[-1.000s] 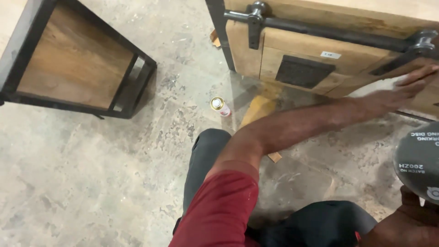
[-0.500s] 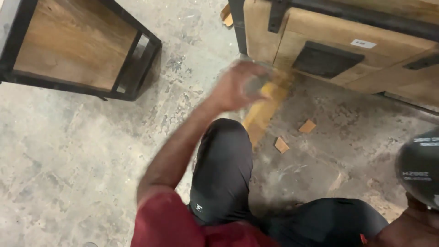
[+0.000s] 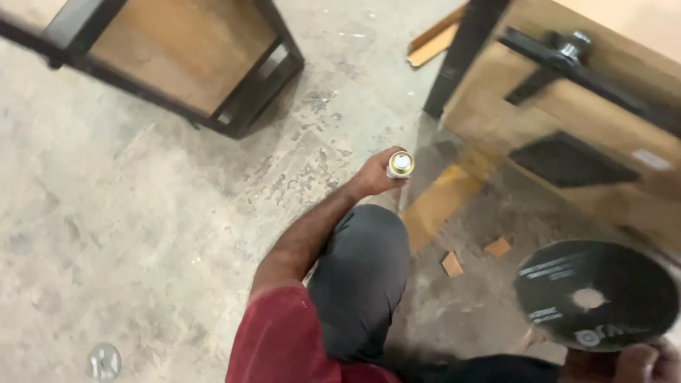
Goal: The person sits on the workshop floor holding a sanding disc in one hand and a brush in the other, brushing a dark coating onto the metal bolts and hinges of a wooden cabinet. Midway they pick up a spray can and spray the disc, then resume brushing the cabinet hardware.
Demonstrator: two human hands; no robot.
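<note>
One small white tube (image 3: 399, 164) with a gold cap, upright in the left hand (image 3: 376, 174), fingers wrapped around its body, out over the floor beyond the bent knee. Dark round disc (image 3: 594, 294) at lower right, pinched at its edge by the right hand's (image 3: 642, 362) fingers. Worn, stained concrete floor (image 3: 142, 213); two wood offcuts (image 3: 452, 264); black-framed wooden cabinet (image 3: 560, 120) ahead, a second wooden unit (image 3: 177, 50) at upper left.
</note>
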